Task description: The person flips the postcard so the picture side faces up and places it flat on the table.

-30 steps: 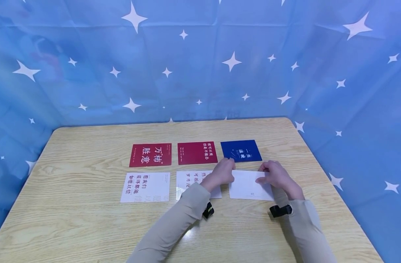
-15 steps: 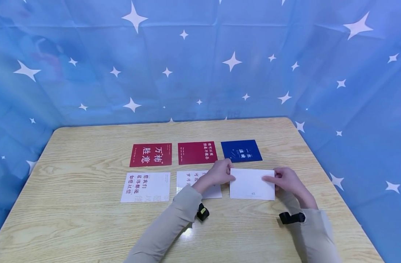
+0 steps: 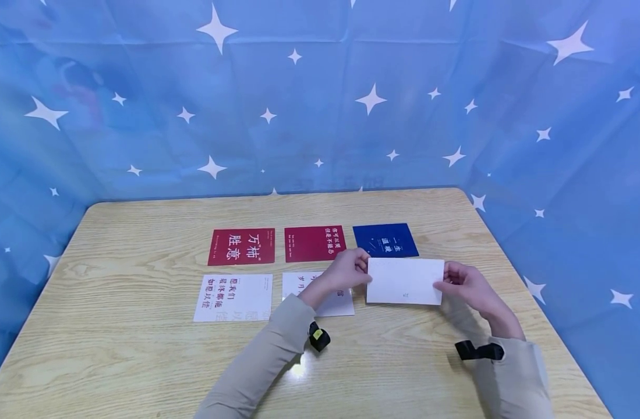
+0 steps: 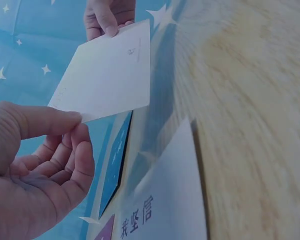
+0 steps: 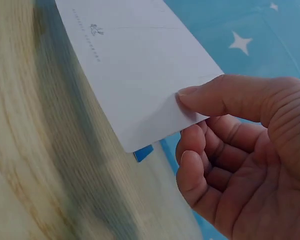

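A white card [image 3: 405, 280] with a small printed mark is held up off the table between both hands. My left hand [image 3: 345, 271] pinches its left edge between thumb and fingers. At the opposite edge my right hand [image 3: 469, 290] pinches it, thumb on the near face and fingers behind, as the right wrist view shows. In the left wrist view the raised card [image 4: 110, 75] leans above the tabletop. Below my left hand lies a white card with dark lettering [image 3: 336, 304], partly covered by that hand. A blue card [image 3: 385, 240] lies just behind the raised one.
Two red cards [image 3: 242, 247] [image 3: 314, 244] lie in the back row, left of the blue one. Another white lettered card [image 3: 233, 298] lies at the front left. The wooden table [image 3: 141, 361] ends at a blue star-patterned cloth [image 3: 320, 105] behind.
The white card has risen off the table and tilted toward the camera. My right hand has moved rightward from over its top edge to grip its right edge.
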### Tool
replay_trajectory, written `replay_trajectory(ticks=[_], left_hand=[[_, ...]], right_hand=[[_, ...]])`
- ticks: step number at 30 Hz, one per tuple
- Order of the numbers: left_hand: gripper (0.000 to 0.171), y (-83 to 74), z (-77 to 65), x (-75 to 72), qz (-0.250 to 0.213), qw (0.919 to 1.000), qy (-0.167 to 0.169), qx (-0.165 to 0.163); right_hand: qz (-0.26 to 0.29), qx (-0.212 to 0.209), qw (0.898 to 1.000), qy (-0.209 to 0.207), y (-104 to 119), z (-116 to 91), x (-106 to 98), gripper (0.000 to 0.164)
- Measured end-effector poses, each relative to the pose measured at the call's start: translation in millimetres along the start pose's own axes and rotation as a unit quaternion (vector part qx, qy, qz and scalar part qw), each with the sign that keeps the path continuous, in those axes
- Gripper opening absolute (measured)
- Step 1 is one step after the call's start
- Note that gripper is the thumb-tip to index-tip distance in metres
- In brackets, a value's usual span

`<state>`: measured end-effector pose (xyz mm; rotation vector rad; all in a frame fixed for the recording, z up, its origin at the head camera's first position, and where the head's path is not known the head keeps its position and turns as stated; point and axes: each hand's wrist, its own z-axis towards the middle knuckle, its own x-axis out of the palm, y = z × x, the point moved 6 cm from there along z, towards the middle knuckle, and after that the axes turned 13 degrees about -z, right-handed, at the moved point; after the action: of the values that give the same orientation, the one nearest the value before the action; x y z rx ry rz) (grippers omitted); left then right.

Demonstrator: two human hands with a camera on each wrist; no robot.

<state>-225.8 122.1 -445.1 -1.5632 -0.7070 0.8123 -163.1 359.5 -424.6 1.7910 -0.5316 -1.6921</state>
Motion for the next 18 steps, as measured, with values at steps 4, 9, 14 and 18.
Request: replay_trajectory(ticks=[4,9,14,18], left_hand=[[0.009,-2.3,-1.4,-2.7,0.001,1.0,-0.003,0.005],[0.006,-2.4,-3.1,-5.8,0.009,0.9999,-0.007,0.009],[0.004,-4.9,-4.1,-7.8,0.0,0.9997,-0.012,0.022],[0.004,-5.6,-4.2,-10.4,-0.012,0.9992,-0.027,0.027]], right_hand=[[0.009,0.009,1.0,-0.004,1.8,-0.1,-2.1,0.013],[0.022,0.008,1.0,-0.013,5.2,-0.9,-4.7,0.009],[0.033,0.003,0.999,-0.027,4.6,-0.1,-7.3,0.005],[0.035,0.001,0.999,-0.041,3.5,1.2,-9.9,0.009]])
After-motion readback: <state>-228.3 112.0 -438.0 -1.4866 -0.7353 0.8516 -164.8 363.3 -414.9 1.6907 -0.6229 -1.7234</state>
